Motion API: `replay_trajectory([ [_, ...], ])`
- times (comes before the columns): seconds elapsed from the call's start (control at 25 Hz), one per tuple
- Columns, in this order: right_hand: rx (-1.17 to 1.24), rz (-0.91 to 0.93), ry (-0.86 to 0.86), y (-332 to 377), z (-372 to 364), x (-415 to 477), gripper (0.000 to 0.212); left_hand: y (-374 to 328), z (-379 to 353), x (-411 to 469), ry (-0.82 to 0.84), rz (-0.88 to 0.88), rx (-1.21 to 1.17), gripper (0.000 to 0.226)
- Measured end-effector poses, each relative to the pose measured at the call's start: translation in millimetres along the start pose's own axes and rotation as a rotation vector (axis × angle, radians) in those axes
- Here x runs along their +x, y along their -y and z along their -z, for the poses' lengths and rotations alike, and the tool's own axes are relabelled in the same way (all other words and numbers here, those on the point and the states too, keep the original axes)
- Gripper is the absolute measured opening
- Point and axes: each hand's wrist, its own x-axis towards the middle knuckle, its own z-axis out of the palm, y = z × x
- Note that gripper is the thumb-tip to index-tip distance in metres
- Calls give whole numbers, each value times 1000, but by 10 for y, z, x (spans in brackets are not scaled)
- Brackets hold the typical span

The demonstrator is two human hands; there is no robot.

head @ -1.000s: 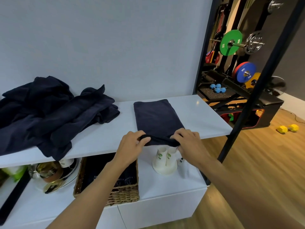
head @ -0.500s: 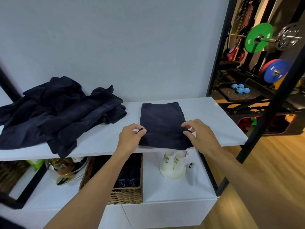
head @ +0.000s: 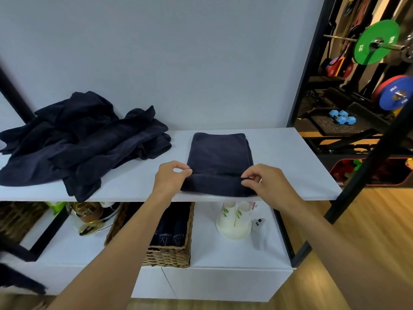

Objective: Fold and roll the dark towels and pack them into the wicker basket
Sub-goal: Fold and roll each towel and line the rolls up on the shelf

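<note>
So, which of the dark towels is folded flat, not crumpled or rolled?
The folded towel on the upper shelf, pinched by the left hand and right hand. The pile beside it is crumpled; the towels in the wicker basket are rolled.

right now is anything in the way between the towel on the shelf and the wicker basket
The white shelf board under the folded towel overhangs the wicker basket below, so the towel would have to come round its front edge.
</note>
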Motion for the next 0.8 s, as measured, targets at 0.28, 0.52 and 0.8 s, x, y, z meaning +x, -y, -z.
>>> replay_trajectory([
  [0.28, -66, -143, 142, -37, -87, 194, 5, 2, -14, -1, 26, -63, 276, 10],
  [0.52, -634, 565, -42, -135, -194, 130, 35, 19, -29, 34, 12, -117, 425, 11],
  [0.8, -658, 452, 133, -98, -180, 43, 40, 243, 116, 6, 83, -1141, 855, 23],
])
